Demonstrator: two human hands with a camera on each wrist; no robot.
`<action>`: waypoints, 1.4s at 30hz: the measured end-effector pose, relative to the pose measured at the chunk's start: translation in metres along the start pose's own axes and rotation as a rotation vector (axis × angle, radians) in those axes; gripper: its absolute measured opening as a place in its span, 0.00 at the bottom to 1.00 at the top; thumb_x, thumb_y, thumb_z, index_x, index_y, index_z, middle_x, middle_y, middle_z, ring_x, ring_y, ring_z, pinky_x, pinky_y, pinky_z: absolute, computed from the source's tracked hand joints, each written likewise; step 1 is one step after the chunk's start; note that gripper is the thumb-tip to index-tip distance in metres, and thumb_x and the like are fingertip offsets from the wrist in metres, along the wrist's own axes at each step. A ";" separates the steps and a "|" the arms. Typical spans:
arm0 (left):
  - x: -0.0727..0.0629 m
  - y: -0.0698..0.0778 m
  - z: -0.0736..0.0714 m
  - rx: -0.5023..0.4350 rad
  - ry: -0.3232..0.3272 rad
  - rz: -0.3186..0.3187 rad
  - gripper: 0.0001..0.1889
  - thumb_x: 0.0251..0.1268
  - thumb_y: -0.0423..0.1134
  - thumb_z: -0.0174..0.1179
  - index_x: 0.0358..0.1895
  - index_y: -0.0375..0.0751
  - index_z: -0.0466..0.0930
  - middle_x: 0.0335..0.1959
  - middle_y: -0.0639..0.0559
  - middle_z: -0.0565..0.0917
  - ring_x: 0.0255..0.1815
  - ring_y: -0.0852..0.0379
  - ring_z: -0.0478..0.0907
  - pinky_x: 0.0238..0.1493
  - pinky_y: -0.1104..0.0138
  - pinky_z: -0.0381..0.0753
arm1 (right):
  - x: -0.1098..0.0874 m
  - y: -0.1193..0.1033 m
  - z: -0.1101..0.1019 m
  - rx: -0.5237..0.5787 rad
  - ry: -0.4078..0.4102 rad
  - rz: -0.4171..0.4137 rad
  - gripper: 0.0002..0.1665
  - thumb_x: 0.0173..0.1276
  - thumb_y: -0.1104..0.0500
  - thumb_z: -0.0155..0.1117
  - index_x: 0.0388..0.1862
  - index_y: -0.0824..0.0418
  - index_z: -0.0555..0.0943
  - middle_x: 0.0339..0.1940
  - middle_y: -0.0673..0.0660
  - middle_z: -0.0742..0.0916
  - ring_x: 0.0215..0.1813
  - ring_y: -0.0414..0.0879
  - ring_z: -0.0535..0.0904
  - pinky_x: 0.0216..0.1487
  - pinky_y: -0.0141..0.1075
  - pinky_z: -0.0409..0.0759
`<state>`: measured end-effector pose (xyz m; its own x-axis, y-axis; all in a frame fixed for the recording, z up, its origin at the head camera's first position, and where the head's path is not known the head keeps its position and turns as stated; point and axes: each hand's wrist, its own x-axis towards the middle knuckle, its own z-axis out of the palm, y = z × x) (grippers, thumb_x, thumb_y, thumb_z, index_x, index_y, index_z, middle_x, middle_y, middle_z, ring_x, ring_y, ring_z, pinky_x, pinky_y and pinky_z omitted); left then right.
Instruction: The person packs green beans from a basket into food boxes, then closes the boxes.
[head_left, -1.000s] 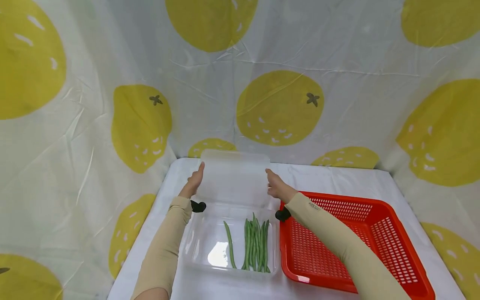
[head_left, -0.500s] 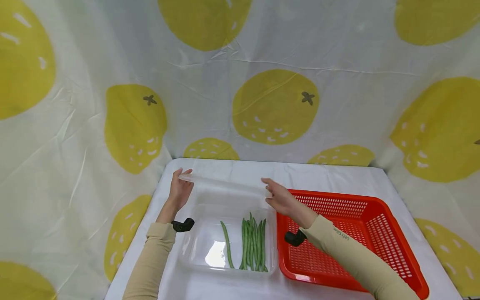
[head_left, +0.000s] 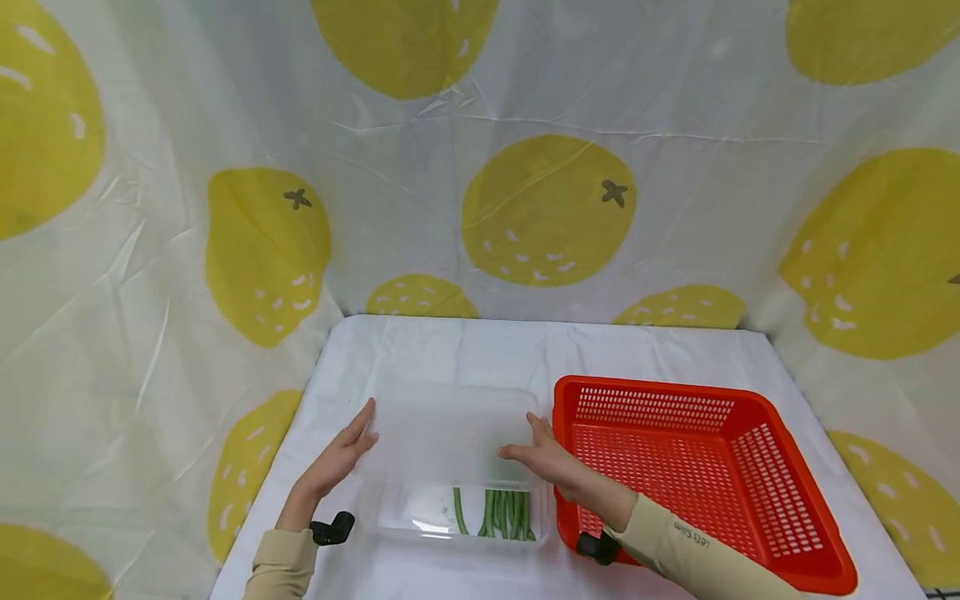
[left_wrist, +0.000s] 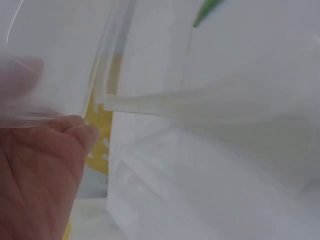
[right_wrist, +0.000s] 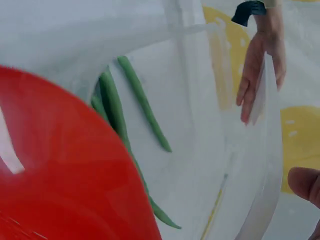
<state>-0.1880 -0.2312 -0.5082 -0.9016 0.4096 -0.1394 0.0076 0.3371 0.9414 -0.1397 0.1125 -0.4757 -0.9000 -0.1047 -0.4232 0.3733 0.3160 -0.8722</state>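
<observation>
A translucent plastic lid lies level over the far part of a clear rectangular container. My left hand holds its left edge; in the left wrist view, curled fingertips meet the plastic rim. At the opposite edge my right hand grips the lid, thumb laid over the top and fingers along the side. Several green beans lie side by side in the container's right half, with a single bean apart to their left. The lid covers their far ends.
A red perforated basket stands close against the container's right side, beneath my right forearm. White cloth covers the table. Behind and at the sides hangs a curtain printed with yellow fruit.
Both hands have brought the lid from upright beyond the container down and toward me. It has tipped over to lie flat above the container's far part.
</observation>
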 end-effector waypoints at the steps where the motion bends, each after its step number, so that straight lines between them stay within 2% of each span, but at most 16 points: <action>1: -0.002 -0.003 0.004 0.050 0.009 0.008 0.33 0.76 0.35 0.44 0.74 0.30 0.37 0.76 0.38 0.37 0.74 0.43 0.30 0.69 0.47 0.35 | -0.001 0.003 0.003 0.007 0.010 0.000 0.56 0.60 0.52 0.67 0.76 0.65 0.44 0.75 0.69 0.44 0.73 0.65 0.37 0.64 0.66 0.43; 3: -0.005 -0.010 0.011 0.126 0.028 0.032 0.33 0.75 0.35 0.44 0.74 0.30 0.38 0.75 0.36 0.37 0.74 0.41 0.31 0.68 0.45 0.36 | -0.002 0.007 0.009 0.019 0.040 -0.008 0.55 0.61 0.53 0.66 0.76 0.66 0.43 0.75 0.69 0.43 0.73 0.65 0.37 0.65 0.65 0.42; 5: -0.007 -0.015 0.016 0.160 0.056 0.058 0.33 0.75 0.34 0.46 0.74 0.29 0.39 0.75 0.35 0.37 0.74 0.39 0.31 0.67 0.43 0.37 | -0.004 0.012 0.015 0.015 0.078 -0.029 0.54 0.61 0.54 0.65 0.76 0.66 0.43 0.75 0.69 0.43 0.73 0.65 0.38 0.65 0.65 0.42; 10: -0.008 -0.024 0.023 0.163 0.115 0.088 0.35 0.73 0.36 0.48 0.74 0.30 0.39 0.75 0.35 0.39 0.74 0.37 0.32 0.66 0.41 0.36 | -0.011 0.022 0.032 -0.041 0.167 -0.099 0.54 0.60 0.58 0.64 0.74 0.72 0.43 0.74 0.71 0.42 0.73 0.67 0.37 0.65 0.64 0.42; 14: -0.009 -0.030 0.028 0.190 0.111 0.100 0.37 0.73 0.38 0.49 0.74 0.31 0.37 0.75 0.35 0.38 0.73 0.36 0.32 0.66 0.40 0.37 | -0.016 0.027 0.040 -0.066 0.207 -0.086 0.56 0.59 0.57 0.65 0.73 0.74 0.41 0.74 0.72 0.41 0.72 0.68 0.36 0.65 0.65 0.40; 19: -0.009 -0.038 0.034 0.238 0.148 0.115 0.37 0.73 0.37 0.49 0.74 0.32 0.37 0.76 0.37 0.38 0.74 0.38 0.34 0.66 0.42 0.39 | -0.018 0.031 0.044 -0.070 0.221 -0.078 0.56 0.61 0.58 0.64 0.73 0.74 0.39 0.74 0.72 0.41 0.72 0.68 0.37 0.64 0.65 0.42; 26: -0.006 -0.045 0.036 0.264 0.207 0.133 0.35 0.74 0.38 0.48 0.75 0.33 0.39 0.76 0.38 0.42 0.74 0.39 0.38 0.69 0.56 0.39 | -0.015 0.034 0.049 -0.077 0.241 -0.072 0.57 0.60 0.59 0.65 0.74 0.73 0.39 0.74 0.70 0.39 0.73 0.67 0.35 0.64 0.66 0.40; 34: 0.003 -0.051 0.035 0.298 0.266 0.170 0.34 0.73 0.39 0.49 0.74 0.32 0.43 0.75 0.37 0.47 0.73 0.35 0.43 0.66 0.43 0.45 | -0.006 0.033 0.052 -0.041 0.274 -0.062 0.56 0.61 0.60 0.64 0.74 0.72 0.38 0.74 0.70 0.39 0.72 0.68 0.37 0.64 0.65 0.41; 38: 0.008 -0.053 0.034 0.291 0.279 0.186 0.34 0.72 0.37 0.50 0.74 0.31 0.45 0.74 0.36 0.48 0.73 0.36 0.44 0.68 0.48 0.45 | -0.001 0.034 0.051 -0.007 0.287 -0.042 0.53 0.63 0.60 0.61 0.75 0.69 0.39 0.74 0.69 0.41 0.72 0.68 0.40 0.64 0.66 0.43; 42: 0.011 -0.053 0.034 0.297 0.277 0.186 0.33 0.72 0.36 0.51 0.73 0.30 0.46 0.74 0.36 0.49 0.73 0.38 0.44 0.68 0.47 0.46 | 0.002 0.036 0.049 0.003 0.308 -0.049 0.49 0.64 0.62 0.59 0.74 0.70 0.42 0.73 0.69 0.44 0.71 0.68 0.44 0.64 0.64 0.47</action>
<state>-0.1839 -0.2160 -0.5704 -0.9547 0.2575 0.1494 0.2680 0.5243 0.8083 -0.1168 0.0771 -0.5196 -0.9426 0.1714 -0.2864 0.3279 0.3145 -0.8909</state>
